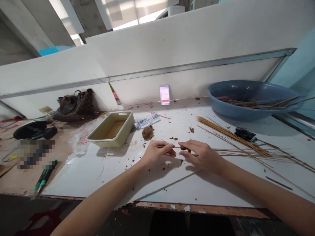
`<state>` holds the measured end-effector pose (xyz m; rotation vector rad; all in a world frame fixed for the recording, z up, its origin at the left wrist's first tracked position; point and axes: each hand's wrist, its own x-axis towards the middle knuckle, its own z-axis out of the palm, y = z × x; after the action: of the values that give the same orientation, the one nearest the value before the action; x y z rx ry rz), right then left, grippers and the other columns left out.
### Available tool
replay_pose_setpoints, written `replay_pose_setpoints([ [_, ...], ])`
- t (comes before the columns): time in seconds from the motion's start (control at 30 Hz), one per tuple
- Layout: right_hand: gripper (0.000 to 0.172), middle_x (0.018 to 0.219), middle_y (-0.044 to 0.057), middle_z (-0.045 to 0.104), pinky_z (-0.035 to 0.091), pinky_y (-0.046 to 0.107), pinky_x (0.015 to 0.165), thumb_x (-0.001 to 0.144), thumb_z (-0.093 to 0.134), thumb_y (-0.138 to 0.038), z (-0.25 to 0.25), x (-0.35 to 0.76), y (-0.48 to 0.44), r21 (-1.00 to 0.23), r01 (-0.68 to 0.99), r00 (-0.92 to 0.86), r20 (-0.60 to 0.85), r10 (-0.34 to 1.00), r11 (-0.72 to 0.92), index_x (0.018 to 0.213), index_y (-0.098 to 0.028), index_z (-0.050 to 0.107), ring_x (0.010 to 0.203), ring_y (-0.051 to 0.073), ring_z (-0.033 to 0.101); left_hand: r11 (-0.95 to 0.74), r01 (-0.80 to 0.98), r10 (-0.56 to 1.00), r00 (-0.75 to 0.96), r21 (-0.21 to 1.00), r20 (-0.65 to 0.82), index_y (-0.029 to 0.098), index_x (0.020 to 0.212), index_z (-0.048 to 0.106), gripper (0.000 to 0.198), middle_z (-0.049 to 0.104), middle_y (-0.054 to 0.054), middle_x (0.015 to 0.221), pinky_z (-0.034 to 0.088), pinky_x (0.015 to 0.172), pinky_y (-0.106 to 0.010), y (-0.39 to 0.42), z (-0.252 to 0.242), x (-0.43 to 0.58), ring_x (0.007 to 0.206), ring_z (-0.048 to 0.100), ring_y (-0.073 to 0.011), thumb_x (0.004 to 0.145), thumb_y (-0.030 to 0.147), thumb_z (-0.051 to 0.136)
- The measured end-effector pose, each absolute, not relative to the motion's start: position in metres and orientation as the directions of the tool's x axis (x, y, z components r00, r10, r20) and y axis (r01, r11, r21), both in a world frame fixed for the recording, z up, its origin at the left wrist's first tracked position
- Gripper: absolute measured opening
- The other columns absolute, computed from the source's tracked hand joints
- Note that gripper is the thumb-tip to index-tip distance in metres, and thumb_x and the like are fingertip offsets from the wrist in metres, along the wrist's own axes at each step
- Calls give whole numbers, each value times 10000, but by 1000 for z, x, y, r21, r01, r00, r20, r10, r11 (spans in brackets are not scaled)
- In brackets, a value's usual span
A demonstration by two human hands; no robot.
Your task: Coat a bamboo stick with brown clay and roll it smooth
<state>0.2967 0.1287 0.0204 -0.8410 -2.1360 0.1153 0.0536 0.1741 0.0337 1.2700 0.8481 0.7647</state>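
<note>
Over the white workbench (pixel 110 173), left hand (pixel 158 153) pinches a thin stick (pixel 169 147), right hand (pixel 201 156) pinches a dark lump (pixel 183 148).

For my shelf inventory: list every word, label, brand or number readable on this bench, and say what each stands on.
Clear printed packet: print too small to read.
Upright card against the back wall: blurred out, unreadable.
Blurred patch at the bench's left: unreadable.
Dark patterned handbag: repeating pattern, no legible word.
No text can be quoted from this view.
</note>
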Motion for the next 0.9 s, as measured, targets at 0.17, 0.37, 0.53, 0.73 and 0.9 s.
replay_pose_setpoints([
  [0.17, 588, 1053, 113, 787, 675, 417, 826, 1089, 611, -291, 14, 296, 128, -263, 598, -467, 653, 596, 757, 1626, -191, 394, 901, 262, 784, 193, -79, 865, 485, 978, -132, 134, 822, 822, 460, 811, -93, 795, 669, 828, -373, 176, 30, 53, 758, 793, -222, 779, 582, 919],
  [0.37, 303, 1060, 110, 779, 655, 394, 774, 1098, 564, -191, 18, 296, 129, -133, 632, -521, 656, 546, 763, 1400, -197, 550, 907, 262, 783, 217, -114, 854, 503, 970, -132, 139, 837, 823, 429, 808, -86, 805, 671, 828, -375, 173, 28, 55, 752, 789, -210, 786, 552, 928],
  [0.53, 377, 1096, 152, 778, 649, 410, 798, 1111, 542, -197, 22, 297, 131, 5, 645, -574, 663, 480, 764, 1480, -134, 494, 957, 284, 778, 220, -135, 857, 500, 966, -125, 133, 808, 814, 437, 792, -73, 776, 669, 808, -362, 174, 30, 55, 734, 778, -198, 783, 554, 930],
  [0.73, 210, 915, 83, 697, 571, 347, 672, 1124, 509, -195, 19, 297, 130, -26, 644, -610, 586, 534, 764, 1310, -126, 577, 770, 226, 706, 203, -102, 848, 515, 974, -123, 135, 821, 822, 425, 796, -80, 793, 667, 825, -364, 173, 30, 53, 765, 777, -202, 809, 550, 910],
  [0.9, 200, 975, 86, 692, 575, 343, 743, 1119, 516, -187, 15, 298, 128, -156, 622, -578, 570, 584, 767, 1307, -165, 580, 834, 226, 702, 212, -91, 849, 511, 973, -137, 137, 806, 814, 442, 795, -82, 794, 665, 838, -374, 173, 28, 53, 769, 775, -205, 793, 567, 915],
])
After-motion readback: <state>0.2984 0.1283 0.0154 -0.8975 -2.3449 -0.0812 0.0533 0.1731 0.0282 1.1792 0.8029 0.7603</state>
